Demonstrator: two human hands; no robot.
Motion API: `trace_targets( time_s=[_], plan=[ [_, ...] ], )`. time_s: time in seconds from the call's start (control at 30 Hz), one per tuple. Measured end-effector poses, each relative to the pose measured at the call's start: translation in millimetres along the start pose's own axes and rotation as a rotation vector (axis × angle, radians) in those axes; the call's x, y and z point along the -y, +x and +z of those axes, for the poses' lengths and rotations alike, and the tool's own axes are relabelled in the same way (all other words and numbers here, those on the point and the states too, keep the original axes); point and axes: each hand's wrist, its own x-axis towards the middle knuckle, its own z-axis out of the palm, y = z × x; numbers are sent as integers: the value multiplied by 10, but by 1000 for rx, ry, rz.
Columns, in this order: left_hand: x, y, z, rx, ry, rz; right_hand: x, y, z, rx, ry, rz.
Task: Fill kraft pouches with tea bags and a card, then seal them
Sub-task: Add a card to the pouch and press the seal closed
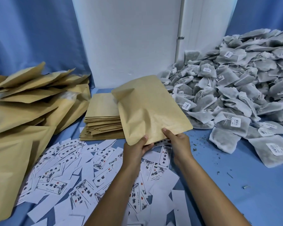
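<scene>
Both my hands have the kraft pouch [149, 108] by its near edge, centre frame: left hand [134, 150] pinches the near-left corner, thumb on top, fingers curled under; right hand [178, 142] grips the near edge just beside it, thumb over. Pouch is lifted off the counter [235, 176], long axis running away from me toward the upper left, far end tilted up w/ one corner folded over. Can't tell which end is the mouth.

Tea bags [235, 88] are heaped at right, so right hand is nearer them; I judge it does the fetching while the left keeps the pouch. Cards [69, 181] lie scattered lower left to centre, directly under both hands. Flat pouch stack [103, 116] sits just behind-left of the held one; bulkier pouches [26, 111], prob. filled, pile at far left.

Surface is blue cloth, flecked w/ tea crumbs at right. Behind: white panel [129, 38] betw. blue curtains [31, 30].
</scene>
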Motion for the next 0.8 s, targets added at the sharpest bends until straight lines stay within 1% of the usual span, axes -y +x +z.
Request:
trace_targets(
  time_s=[0.07, 0.1, 0.23, 0.3, 0.4, 0.47, 0.5, 0.63, 0.8],
  plan=[
    [0, -2, -1, -4, 15, -2, 8, -1, 16, 81, -35, 8],
    [-8, -10, -5, 10, 29, -17, 16, 18, 14, 88, -58, 2],
    [-128, -18, -75, 65, 130, -168, 94, 121, -105, -49, -150, -62],
    [-169, 3, -118, 60, 185, -210, 105, 109, -116, -21, -119, -16],
    [-126, -20, -104, 55, 231, -194, 58, 26, -45, 83, -172, 62],
    [-77, -57, -62, 53, 222, -174, 13, -63, 25, 166, -223, 95],
    [-63, -68, -47, 53, 218, -167, -6, -94, 55, 181, -215, 111],
    [-52, -71, -29, 45, 362, -142, -11, -140, 102, 108, -130, 113],
    [-77, -65, -32, 16, 448, -115, 38, -165, 99, 92, -63, 139]
  ],
)
